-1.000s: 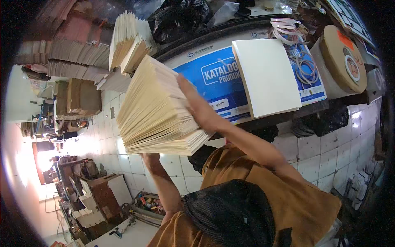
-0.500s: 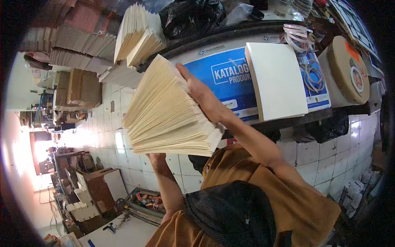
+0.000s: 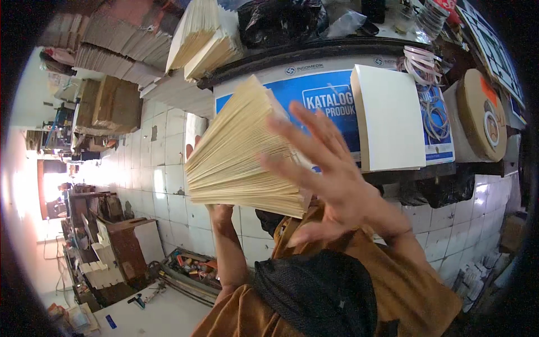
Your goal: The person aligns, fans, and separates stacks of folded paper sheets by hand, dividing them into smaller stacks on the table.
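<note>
Cream paper block point(image 3: 241, 154) in one hand point(image 3: 222, 213)

The right grip point(image 3: 339, 191) is open, fingers point(image 3: 314, 150) spread and slightly bent, thumb point(image 3: 310, 232) angled out below them, its forearm point(image 3: 393, 222) running back behind it. The left grip point(image 3: 222, 212), mostly hidden, is clasped, its forearm point(image 3: 230, 253) reaching nearly straight behind.
</note>
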### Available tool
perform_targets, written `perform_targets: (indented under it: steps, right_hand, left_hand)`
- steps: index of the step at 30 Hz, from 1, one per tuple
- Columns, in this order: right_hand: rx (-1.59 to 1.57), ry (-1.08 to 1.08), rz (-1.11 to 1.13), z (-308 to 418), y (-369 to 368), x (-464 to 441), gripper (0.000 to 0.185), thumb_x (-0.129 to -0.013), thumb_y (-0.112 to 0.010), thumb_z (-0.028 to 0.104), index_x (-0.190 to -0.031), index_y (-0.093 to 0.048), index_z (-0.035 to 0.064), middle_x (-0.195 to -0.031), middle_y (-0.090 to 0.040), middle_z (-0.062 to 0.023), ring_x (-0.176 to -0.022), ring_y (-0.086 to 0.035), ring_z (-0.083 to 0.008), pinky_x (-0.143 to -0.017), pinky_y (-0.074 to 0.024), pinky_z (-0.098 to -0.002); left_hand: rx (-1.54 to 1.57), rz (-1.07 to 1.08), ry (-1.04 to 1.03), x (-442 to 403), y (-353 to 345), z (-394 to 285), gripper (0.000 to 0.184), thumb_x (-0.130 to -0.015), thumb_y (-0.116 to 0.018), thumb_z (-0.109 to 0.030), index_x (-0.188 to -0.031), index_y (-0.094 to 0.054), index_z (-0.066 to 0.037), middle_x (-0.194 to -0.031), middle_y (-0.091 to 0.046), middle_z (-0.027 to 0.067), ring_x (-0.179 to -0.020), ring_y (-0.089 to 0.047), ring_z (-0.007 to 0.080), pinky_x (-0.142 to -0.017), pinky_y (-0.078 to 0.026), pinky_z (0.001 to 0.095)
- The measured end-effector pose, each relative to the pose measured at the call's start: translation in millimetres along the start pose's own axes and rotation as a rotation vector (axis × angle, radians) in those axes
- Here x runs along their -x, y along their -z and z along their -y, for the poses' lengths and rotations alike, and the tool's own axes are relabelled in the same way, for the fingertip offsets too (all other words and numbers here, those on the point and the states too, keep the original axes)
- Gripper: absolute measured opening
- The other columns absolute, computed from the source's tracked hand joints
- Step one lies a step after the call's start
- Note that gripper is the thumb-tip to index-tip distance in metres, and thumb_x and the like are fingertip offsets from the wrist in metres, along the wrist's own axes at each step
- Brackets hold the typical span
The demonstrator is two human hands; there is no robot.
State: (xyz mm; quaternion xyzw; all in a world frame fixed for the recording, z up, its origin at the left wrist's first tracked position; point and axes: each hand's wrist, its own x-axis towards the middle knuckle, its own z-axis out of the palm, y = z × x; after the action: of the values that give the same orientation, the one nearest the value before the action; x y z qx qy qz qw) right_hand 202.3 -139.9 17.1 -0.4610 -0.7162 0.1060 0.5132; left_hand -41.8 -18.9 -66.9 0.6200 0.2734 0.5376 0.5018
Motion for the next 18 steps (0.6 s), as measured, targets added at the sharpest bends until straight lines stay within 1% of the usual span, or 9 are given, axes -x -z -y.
perform_targets:
  steps: [2, 3, 6, 7, 10, 11, 14, 17, 18]
  right_hand:
    - [0.308, -0.007, 0.196, 19, 15, -1, 0.069, -0.084, -0.065, 0.056, -0.137, -0.055, 0.0134, -0.149, -0.043, -0.0147, -0.141, -0.036, -0.0323, -0.116, -0.0176, -0.0526]
    - [0.326, -0.004, 0.047, 17, 9, -3, 0.038, -0.08, -0.075, 0.033, -0.112, -0.068, 0.0132, -0.126, -0.062, -0.0089, -0.124, -0.053, -0.0282, -0.107, -0.0338, -0.0471]
    - [0.168, -0.076, 0.074, 5, 11, -21, 0.021, -0.077, -0.076, 0.017, -0.095, -0.067, 0.0096, -0.104, -0.065, -0.0059, -0.102, -0.06, -0.0267, -0.09, -0.043, -0.0419]
    - [0.154, -0.012, 0.023, 0, 10, -29, 0.015, -0.075, -0.075, 0.01, -0.083, -0.063, 0.0068, -0.089, -0.061, -0.0052, -0.087, -0.059, -0.0257, -0.077, -0.0445, -0.0379]
    - [0.171, 0.037, 0.07, -14, 11, -47, 0.014, -0.075, -0.074, 0.008, -0.084, -0.063, 0.0061, -0.088, -0.061, -0.0061, -0.086, -0.059, -0.0264, -0.076, -0.0456, -0.038]
    - [0.165, 0.015, 0.072, -17, 10, -51, 0.015, -0.076, -0.074, 0.009, -0.084, -0.063, 0.0047, -0.086, -0.061, -0.0066, -0.085, -0.058, -0.0273, -0.074, -0.0464, -0.0392]
    - [0.187, 0.008, 0.03, -22, 8, -50, 0.017, -0.076, -0.075, 0.009, -0.087, -0.063, 0.0043, -0.092, -0.062, -0.0076, -0.091, -0.06, -0.028, -0.076, -0.0479, -0.0382]
    - [0.081, -0.088, -0.073, -21, 12, -38, 0.023, -0.077, -0.072, 0.009, -0.095, -0.059, 0.0058, -0.099, -0.06, -0.0116, -0.099, -0.059, -0.0342, -0.086, -0.048, -0.0422]
    - [0.067, -0.102, -0.103, -21, 11, -34, 0.027, -0.076, -0.073, 0.009, -0.098, -0.058, 0.0057, -0.101, -0.06, -0.0124, -0.1, -0.058, -0.0346, -0.087, -0.0476, -0.0418]
  left_hand:
    - [0.012, 0.006, -0.006, -2, -4, -1, 0.099, -0.073, -0.079, -0.046, -0.148, -0.027, -0.004, -0.135, -0.05, 0.0142, -0.12, -0.053, 0.0254, -0.1, -0.046, 0.0425]
    - [0.019, 0.007, -0.001, -4, -4, -3, 0.1, -0.073, -0.079, -0.046, -0.148, -0.027, -0.004, -0.135, -0.049, 0.0142, -0.12, -0.053, 0.0254, -0.1, -0.046, 0.0424]
    - [0.009, -0.002, 0.036, 1, 3, -1, 0.104, -0.071, -0.08, -0.046, -0.148, -0.025, -0.005, -0.136, -0.049, 0.0141, -0.121, -0.052, 0.0255, -0.101, -0.046, 0.0423]
    - [0.005, -0.005, 0.055, 3, 6, 0, 0.105, -0.071, -0.081, -0.046, -0.149, -0.025, -0.005, -0.136, -0.048, 0.014, -0.121, -0.052, 0.0255, -0.101, -0.046, 0.0423]
    - [-0.031, -0.018, 0.119, 12, 19, 8, 0.108, -0.069, -0.082, -0.046, -0.149, -0.023, -0.005, -0.136, -0.048, 0.0139, -0.121, -0.052, 0.0256, -0.101, -0.046, 0.0422]
    - [-0.046, -0.025, 0.142, 16, 24, 11, 0.109, -0.069, -0.083, -0.046, -0.15, -0.023, -0.005, -0.137, -0.048, 0.0139, -0.121, -0.052, 0.0256, -0.101, -0.046, 0.0421]
    - [-0.094, -0.038, 0.191, 25, 37, 20, 0.112, -0.067, -0.084, -0.046, -0.15, -0.021, -0.005, -0.137, -0.047, 0.0137, -0.122, -0.051, 0.0256, -0.101, -0.046, 0.042]
    - [-0.126, -0.052, 0.216, 31, 43, 28, 0.115, -0.066, -0.085, -0.046, -0.151, -0.019, -0.005, -0.137, -0.046, 0.0136, -0.122, -0.051, 0.0257, -0.101, -0.046, 0.0419]
    - [-0.136, -0.053, 0.222, 33, 45, 29, 0.116, -0.065, -0.085, -0.046, -0.151, -0.019, -0.005, -0.138, -0.046, 0.0136, -0.122, -0.051, 0.0257, -0.101, -0.046, 0.0419]
